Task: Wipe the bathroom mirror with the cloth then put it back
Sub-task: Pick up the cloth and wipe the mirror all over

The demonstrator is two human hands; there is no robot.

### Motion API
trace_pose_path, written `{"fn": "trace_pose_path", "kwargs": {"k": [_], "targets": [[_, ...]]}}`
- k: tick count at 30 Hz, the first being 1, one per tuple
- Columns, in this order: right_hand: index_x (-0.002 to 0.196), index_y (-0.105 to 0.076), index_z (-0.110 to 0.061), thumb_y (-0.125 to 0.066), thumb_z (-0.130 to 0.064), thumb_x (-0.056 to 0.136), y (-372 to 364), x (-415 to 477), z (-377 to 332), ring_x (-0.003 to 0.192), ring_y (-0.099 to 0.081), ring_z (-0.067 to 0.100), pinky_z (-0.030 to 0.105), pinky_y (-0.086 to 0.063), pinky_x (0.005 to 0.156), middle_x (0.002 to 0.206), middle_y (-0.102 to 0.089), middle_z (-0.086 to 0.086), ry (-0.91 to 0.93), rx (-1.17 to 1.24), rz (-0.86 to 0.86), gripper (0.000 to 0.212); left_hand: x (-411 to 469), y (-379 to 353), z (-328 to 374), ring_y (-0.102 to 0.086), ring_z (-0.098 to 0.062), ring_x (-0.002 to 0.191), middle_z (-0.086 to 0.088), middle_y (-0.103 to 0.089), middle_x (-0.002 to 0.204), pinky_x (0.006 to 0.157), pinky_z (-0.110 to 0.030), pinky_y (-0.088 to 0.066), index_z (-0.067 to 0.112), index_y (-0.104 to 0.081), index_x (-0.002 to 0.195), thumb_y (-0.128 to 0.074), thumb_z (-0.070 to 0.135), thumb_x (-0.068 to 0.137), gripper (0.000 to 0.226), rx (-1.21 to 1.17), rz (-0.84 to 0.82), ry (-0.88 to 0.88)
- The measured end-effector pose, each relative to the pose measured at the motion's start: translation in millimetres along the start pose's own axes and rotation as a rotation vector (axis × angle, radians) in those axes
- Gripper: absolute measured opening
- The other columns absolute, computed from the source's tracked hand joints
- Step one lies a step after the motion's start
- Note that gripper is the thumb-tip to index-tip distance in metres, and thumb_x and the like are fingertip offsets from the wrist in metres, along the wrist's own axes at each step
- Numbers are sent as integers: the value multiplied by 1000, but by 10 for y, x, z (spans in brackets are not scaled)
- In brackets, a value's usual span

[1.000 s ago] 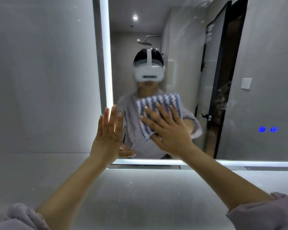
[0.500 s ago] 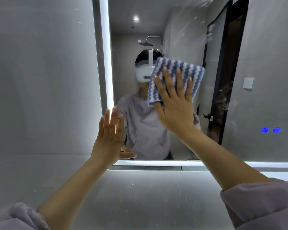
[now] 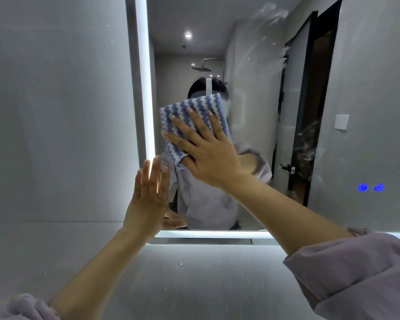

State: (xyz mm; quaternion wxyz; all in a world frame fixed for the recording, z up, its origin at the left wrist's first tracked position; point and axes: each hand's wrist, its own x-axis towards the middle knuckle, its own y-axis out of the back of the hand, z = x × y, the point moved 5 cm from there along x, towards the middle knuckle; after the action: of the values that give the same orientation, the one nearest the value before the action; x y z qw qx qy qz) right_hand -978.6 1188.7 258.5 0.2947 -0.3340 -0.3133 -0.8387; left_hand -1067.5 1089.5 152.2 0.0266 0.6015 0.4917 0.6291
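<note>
Fingers (image 3: 195, 122) of right hand (image 3: 208, 153): straight, spread wide, gripping nothing; laid flat on the cloth for even pressure, with friction alone pinning it to the glass.
Cloth (image 3: 208, 102): blue-and-white striped, folded to a pad, flat against the mirror (image 3: 252, 112) toward its left side; directly under all four fingers, edges showing past the fingertips at 12 and 10 o'clock, bottom corner poking out at 7 o'clock beside the thumb (image 3: 186, 160).
Heel of that hand: off the cloth at 5 o'clock; touching bare glass or not, cannot tell.
Left hand (image 3: 148, 199): open, fingers straight and close together, flat on the mirror's lower left corner over the lit strip (image 3: 146, 88); at 7 o'clock of the cloth and apart from it; probably a brace while leaning in.
Smears (image 3: 273, 12): hazy streaks at 1 o'clock of the cloth near the mirror's top, more at 3 o'clock over the reflected doorway; likely ground yet to cover.
Step in hand: wiping, judged partway through; putting back not yet begun, resting place for the cloth out of view.
Risk: with nothing pinched, a likely slide down the glass on any easing of pressure.
</note>
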Motion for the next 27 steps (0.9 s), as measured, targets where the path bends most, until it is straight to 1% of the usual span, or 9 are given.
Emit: {"fn": "trace_pose_path", "kwargs": {"k": [2,4,8,11,14,17,20,24,27], "targets": [[152,-22,-30,-28,-45,100,9,-11,66,148,-11,29,51,-5,120,160,-18,1,33,-16,-6,54,3,-6,-2,7,-41,142,-22,4,155,116,-49,-3,5,7,145,-66,75,60,133,26,12,-5],[152,-22,-28,-27,-46,100,42,-38,190,148,-11,31,50,-5,120,160,-18,2,21,-15,-6,55,3,-15,-5,6,-44,142,-24,3,154,116,-50,-5,3,8,145,-65,76,60,133,48,11,-12],[151,-26,-25,-25,-46,101,150,-194,666,146,-17,36,51,-6,118,159,-22,5,-179,-5,49,54,-1,-2,-8,4,-46,141,-26,0,153,116,-47,2,3,7,145,-60,81,55,137,60,-4,-15],[153,-22,-24,-27,-46,102,178,-426,1029,147,-12,36,49,1,118,161,-17,6,-365,2,66,56,5,-1,-8,3,-46,141,-26,-4,154,115,-46,4,3,3,146,-57,83,53,137,42,-15,-9],[154,-17,-25,-31,-41,102,168,-506,1064,148,-6,35,51,0,119,162,-12,5,-481,15,75,56,11,-5,-9,3,-45,141,-26,-4,154,115,-46,3,3,5,146,-58,83,53,138,38,-15,-7],[154,-15,-25,-18,-45,102,158,-456,958,148,-6,37,54,-2,119,162,-12,6,-527,18,59,55,7,3,-6,2,-46,141,-25,-5,154,115,-45,4,4,6,146,-61,81,55,137,34,-6,-8],[153,-17,-23,-12,-49,102,152,-338,797,146,-11,39,55,-1,116,161,-15,8,-458,26,36,58,-5,-4,-1,1,-47,141,-26,-3,153,116,-49,-3,3,10,146,-57,82,54,138,42,7,-21],[153,-21,-26,-18,-49,102,115,-23,451,146,-16,36,54,-4,117,160,-19,5,-272,-16,26,56,-17,-10,-3,6,-45,142,-28,-3,153,116,-49,-3,1,9,145,-45,85,54,135,29,12,-29],[153,-18,-28,-25,-48,102,88,240,190,148,-10,33,54,-3,119,161,-15,2,-181,-1,30,56,-7,-14,-2,9,-43,142,-27,-1,153,116,-49,-2,2,10,145,-44,85,56,134,26,13,-30]]}}
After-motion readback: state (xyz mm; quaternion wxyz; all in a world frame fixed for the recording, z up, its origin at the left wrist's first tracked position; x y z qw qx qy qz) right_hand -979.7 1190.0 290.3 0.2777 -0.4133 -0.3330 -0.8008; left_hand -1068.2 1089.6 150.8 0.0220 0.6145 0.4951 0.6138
